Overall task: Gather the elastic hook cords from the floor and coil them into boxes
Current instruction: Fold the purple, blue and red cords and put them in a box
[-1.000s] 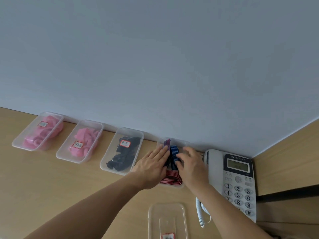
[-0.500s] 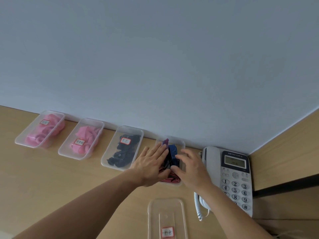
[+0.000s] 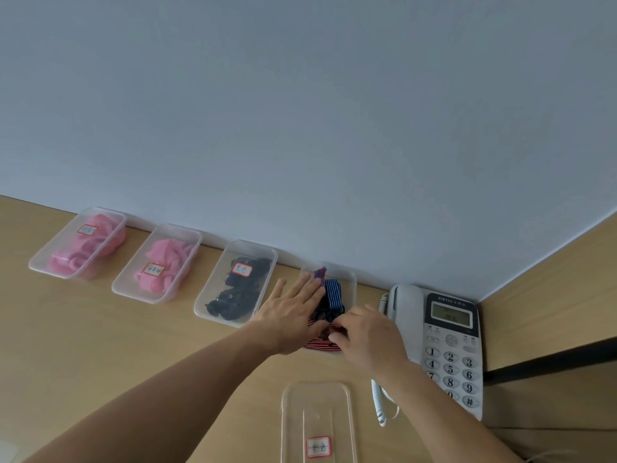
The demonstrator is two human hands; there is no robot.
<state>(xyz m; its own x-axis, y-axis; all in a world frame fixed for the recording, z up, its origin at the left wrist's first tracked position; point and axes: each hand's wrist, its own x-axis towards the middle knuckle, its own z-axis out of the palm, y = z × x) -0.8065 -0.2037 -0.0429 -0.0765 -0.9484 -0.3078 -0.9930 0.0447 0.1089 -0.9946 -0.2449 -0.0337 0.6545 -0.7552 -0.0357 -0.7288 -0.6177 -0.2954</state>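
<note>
A clear plastic box stands against the wall, the rightmost of a row. Inside it lie coiled striped cords, blue-black at the back and red-black at the front, with a purple end sticking up. My left hand lies flat with straight fingers against the box's left side and the cords. My right hand has its fingers curled onto the red-striped cord at the box's near end. The box's near wall is hidden by both hands.
Three lidded clear boxes stand left along the wall: two with pink cords and one with black cords. A loose labelled lid lies near me. A white desk phone sits right of the box, beside a wooden side panel.
My right hand slid from the blue cord at the box's middle toward the near end, onto the red-striped cord. My left hand stayed flat at the box's left side.
</note>
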